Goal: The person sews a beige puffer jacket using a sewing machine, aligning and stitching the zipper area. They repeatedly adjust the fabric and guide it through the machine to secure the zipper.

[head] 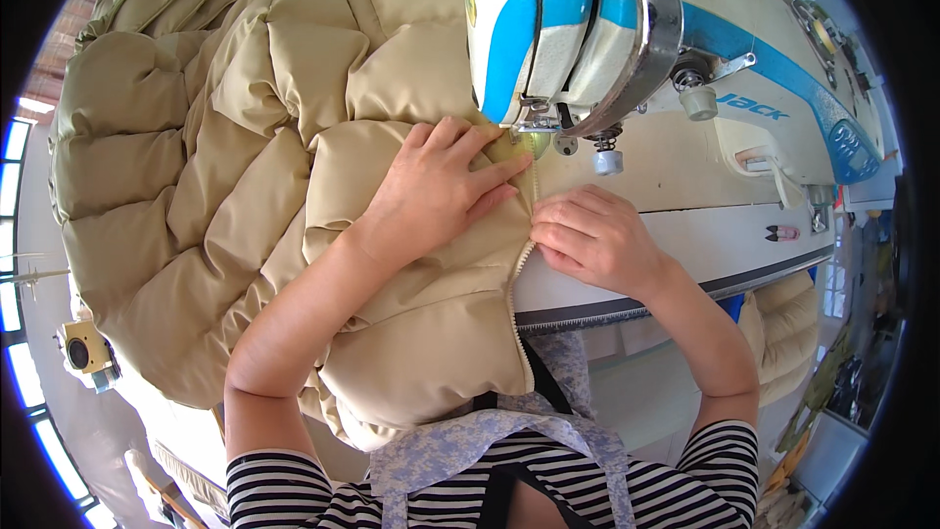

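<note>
A beige quilted puffer jacket [250, 184] spreads over the left of the sewing table and hangs past its front edge. A zipper tape [519, 286] with pale teeth runs down the jacket's right edge, up to the presser foot [523, 134] of a white and blue Jack industrial sewing machine [764, 99]. My left hand [444, 184] lies on the fabric just left of the presser foot, fingers spread and pressing down. Below and right of the needle area, my right hand [591, 235] pinches the zipper edge between thumb and fingers. The needle tip is hidden.
Pink-handled thread snips [783, 234] lie on the table at the right. A measuring scale [587, 317] runs along the table's front edge. More beige quilted fabric [782, 338] hangs beneath the table's right part. A yellowish device with a round black part [87, 347] stands at far left.
</note>
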Tool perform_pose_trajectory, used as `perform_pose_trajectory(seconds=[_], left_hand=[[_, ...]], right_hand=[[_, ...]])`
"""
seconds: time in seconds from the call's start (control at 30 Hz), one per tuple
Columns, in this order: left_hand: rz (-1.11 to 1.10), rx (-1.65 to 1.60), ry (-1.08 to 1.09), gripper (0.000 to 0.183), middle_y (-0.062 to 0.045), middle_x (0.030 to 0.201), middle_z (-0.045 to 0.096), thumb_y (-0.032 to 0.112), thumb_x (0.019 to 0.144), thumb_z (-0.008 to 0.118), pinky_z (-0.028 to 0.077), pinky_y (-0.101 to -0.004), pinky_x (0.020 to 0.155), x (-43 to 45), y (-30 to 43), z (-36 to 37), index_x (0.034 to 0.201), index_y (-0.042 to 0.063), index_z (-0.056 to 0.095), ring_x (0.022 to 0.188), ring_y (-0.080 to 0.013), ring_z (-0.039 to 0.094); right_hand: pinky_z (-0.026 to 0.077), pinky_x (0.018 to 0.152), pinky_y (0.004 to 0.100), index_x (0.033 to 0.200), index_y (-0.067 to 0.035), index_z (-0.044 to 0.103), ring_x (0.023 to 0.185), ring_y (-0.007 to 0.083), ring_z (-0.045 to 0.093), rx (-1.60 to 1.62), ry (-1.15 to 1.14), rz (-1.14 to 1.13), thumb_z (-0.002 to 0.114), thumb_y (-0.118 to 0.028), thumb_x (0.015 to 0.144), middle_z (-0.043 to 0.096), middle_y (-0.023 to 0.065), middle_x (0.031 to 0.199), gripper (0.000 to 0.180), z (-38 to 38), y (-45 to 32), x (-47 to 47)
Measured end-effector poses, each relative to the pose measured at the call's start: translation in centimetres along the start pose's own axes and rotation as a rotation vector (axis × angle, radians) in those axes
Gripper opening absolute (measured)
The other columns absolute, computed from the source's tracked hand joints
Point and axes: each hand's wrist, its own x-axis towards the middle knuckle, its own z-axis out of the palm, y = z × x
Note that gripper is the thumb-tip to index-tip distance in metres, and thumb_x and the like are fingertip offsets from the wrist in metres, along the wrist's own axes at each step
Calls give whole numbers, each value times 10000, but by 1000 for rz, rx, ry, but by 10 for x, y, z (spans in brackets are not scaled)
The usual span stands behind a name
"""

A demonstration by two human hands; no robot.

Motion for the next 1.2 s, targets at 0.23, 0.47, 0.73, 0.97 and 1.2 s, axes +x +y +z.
perform_pose_trajectory(seconds=[0.23,0.47,0.73,0.97,1.2], left_hand=[[133,-47,37,323,-41,1173,615,290,860,718,474,-391,936,-10,3,0,1176,221,738,1077,-228,570],[110,-60,92,315,-40,1136,629,272,836,742,503,-383,916,-10,-1,-1,1148,226,753,1048,-226,599],[92,-99,118,292,-58,1144,643,278,858,735,513,-422,952,-2,-21,7,1139,204,755,1061,-267,617],[-204,-120,217,243,-114,1170,673,135,914,672,498,-466,985,-95,17,-58,1143,93,740,1104,-312,633],[-1452,-403,638,433,7,641,507,371,1093,443,335,-234,531,-432,91,-31,802,67,548,571,-74,447]], right_hand=[[562,784,342,864,-61,672,864,202,659,-40,19,15,762,-51,744,646,30,918,150,1,4,5],[557,751,338,869,-78,658,847,188,665,-59,-6,55,767,-63,747,652,19,921,164,2,4,4],[533,657,328,885,-104,646,752,186,653,-134,13,79,768,-88,774,651,-20,923,166,10,19,19],[459,1101,433,1375,-161,562,1355,269,510,87,-80,45,834,-169,681,532,66,1438,746,-7,-57,-18],[551,920,357,1049,-91,720,1076,216,657,16,-76,-131,765,-137,794,690,33,1058,263,10,-73,-44]])
